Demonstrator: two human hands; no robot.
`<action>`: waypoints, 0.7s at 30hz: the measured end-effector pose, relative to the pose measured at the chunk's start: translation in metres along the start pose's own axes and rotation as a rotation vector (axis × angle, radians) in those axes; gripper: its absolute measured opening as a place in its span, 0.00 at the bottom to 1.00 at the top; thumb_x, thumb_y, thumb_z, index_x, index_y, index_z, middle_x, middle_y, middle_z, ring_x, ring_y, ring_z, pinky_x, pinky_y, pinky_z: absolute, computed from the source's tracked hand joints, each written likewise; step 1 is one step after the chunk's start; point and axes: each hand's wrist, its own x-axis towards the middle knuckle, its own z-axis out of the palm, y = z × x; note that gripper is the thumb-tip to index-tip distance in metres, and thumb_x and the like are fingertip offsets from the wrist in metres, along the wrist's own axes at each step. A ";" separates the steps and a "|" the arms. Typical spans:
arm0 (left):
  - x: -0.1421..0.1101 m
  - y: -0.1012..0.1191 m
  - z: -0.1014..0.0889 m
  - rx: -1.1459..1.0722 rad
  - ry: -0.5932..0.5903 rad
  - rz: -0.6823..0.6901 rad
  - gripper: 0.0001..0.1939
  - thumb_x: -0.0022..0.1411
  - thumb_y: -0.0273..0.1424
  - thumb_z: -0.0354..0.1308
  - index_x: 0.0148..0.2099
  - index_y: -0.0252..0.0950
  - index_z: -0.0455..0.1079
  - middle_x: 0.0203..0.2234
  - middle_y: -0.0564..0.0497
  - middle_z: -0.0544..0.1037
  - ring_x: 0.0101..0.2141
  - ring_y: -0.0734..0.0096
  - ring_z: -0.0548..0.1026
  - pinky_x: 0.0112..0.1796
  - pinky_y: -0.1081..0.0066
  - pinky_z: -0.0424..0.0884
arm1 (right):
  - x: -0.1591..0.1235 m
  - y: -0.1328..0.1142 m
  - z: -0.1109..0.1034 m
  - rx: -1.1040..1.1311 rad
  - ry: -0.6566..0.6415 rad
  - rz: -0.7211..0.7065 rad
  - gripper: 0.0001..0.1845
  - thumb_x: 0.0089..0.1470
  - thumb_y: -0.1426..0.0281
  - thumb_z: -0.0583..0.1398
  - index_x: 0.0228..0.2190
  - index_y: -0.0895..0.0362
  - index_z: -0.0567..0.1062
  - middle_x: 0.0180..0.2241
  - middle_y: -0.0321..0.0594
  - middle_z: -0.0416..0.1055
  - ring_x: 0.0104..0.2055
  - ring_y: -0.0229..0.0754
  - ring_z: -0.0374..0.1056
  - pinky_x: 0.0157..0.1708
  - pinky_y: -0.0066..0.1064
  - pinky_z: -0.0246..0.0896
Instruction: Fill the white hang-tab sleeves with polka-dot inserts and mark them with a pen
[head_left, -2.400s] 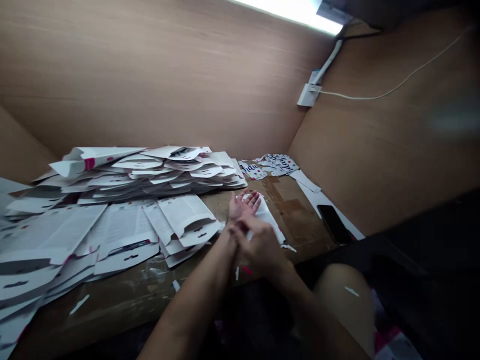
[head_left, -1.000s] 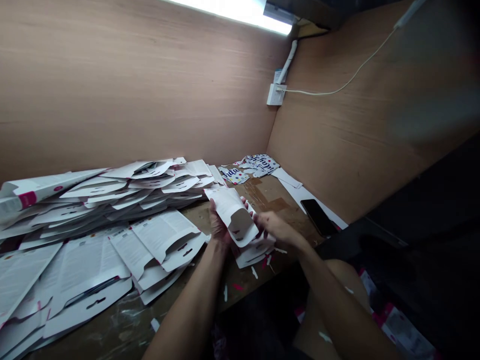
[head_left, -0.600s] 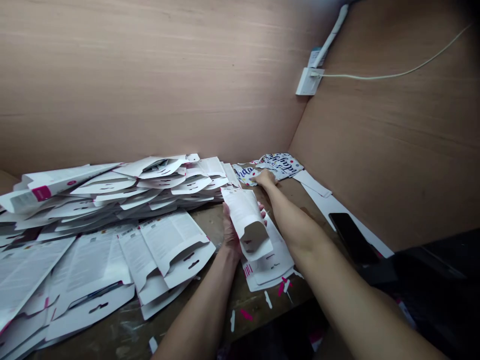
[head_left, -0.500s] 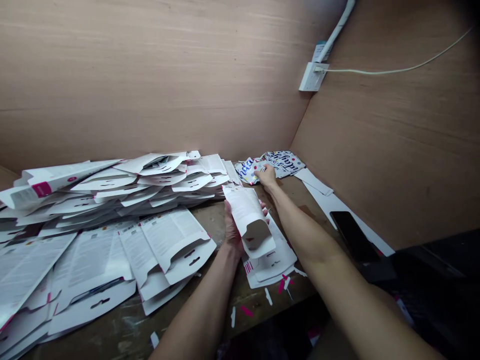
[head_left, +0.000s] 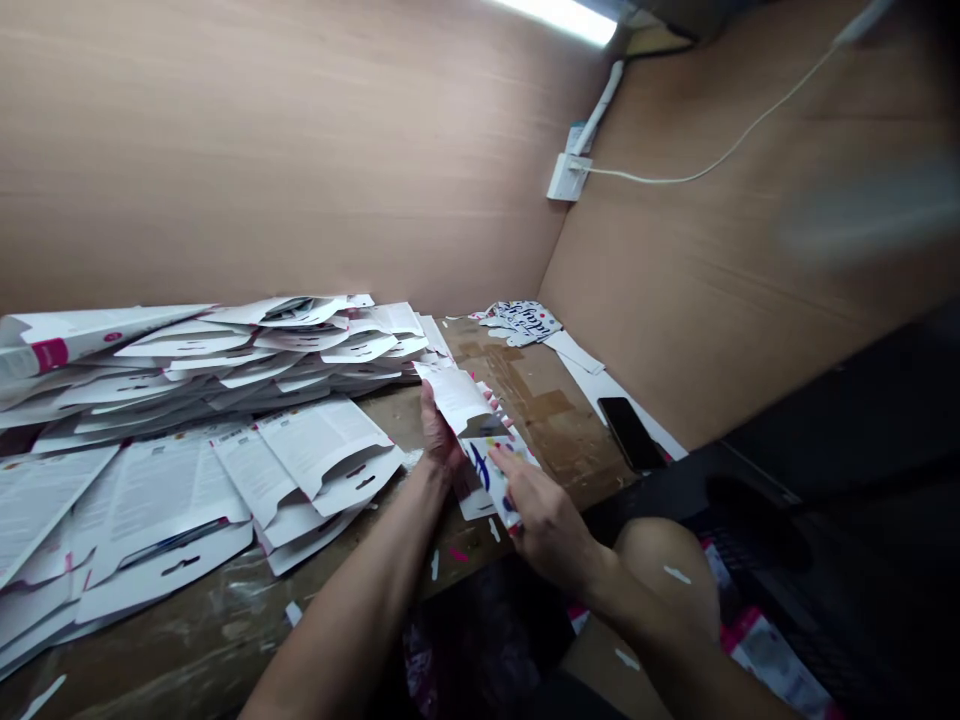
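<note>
- Near the front edge of the table (head_left: 551, 405), I have the left hand (head_left: 439, 430) gripping a white packet (head_left: 450, 396).
- At its open mouth, the right hand (head_left: 541, 515) holds a spotted sheet (head_left: 489, 472) between closed fingers; I cannot tell whether any is inside.
- Along the back edge, leftward, a packet pile (head_left: 300, 355).
- By the right edge, a phone (head_left: 631, 433).

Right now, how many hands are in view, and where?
2: the left hand holds a white packet, some fingers hidden behind it; the right hand holds a dotted piece at the packet's open end. No others are visible.
</note>
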 end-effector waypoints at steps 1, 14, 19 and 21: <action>-0.002 -0.004 0.001 0.011 -0.012 -0.011 0.46 0.60 0.68 0.58 0.61 0.32 0.72 0.44 0.37 0.83 0.41 0.47 0.84 0.50 0.40 0.79 | 0.004 0.003 0.009 -0.036 0.005 0.007 0.29 0.60 0.82 0.50 0.61 0.63 0.68 0.62 0.61 0.72 0.67 0.55 0.66 0.64 0.51 0.67; -0.009 -0.017 0.001 -0.044 -0.072 -0.101 0.41 0.63 0.62 0.59 0.60 0.31 0.72 0.41 0.38 0.83 0.41 0.47 0.84 0.49 0.43 0.79 | 0.022 -0.019 0.029 -0.295 -0.110 0.258 0.26 0.69 0.55 0.59 0.54 0.63 0.76 0.48 0.61 0.78 0.52 0.61 0.73 0.54 0.50 0.68; -0.007 -0.026 -0.001 -0.073 0.031 -0.046 0.31 0.70 0.57 0.53 0.55 0.35 0.73 0.44 0.35 0.82 0.47 0.43 0.83 0.52 0.44 0.77 | 0.066 -0.019 0.011 -0.270 -0.107 0.226 0.18 0.72 0.70 0.50 0.39 0.60 0.80 0.36 0.54 0.76 0.40 0.52 0.73 0.47 0.41 0.66; -0.002 -0.025 -0.004 -0.080 0.126 -0.017 0.26 0.74 0.54 0.49 0.52 0.38 0.73 0.44 0.36 0.81 0.49 0.43 0.82 0.53 0.46 0.76 | 0.082 -0.041 0.017 -0.209 -0.094 0.094 0.16 0.70 0.72 0.52 0.39 0.58 0.79 0.39 0.52 0.77 0.41 0.50 0.72 0.46 0.39 0.64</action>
